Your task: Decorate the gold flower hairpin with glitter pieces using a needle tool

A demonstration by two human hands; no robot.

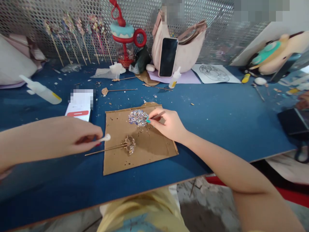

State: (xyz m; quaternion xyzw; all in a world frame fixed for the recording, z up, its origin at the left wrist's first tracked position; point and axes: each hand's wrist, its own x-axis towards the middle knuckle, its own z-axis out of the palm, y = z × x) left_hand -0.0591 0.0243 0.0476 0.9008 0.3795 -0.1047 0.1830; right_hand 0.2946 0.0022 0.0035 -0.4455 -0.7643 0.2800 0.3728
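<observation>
A brown cardboard sheet lies on the blue table. On its upper part is a pile of glittery beads. My right hand pinches a thin stick-like tool, its fingertips at the pile's right edge. Over the cardboard's left edge, my left hand is closed on a small white stick with a rounded end. Just below and right of that, a bead-covered ornament rests on the cardboard, its thin stem pointing left past the edge.
Behind the cardboard lie thin sticks and a small glue bottle. A larger bottle and a lit phone are left. A dark phone leans on a bag. Another person's hand shows far right.
</observation>
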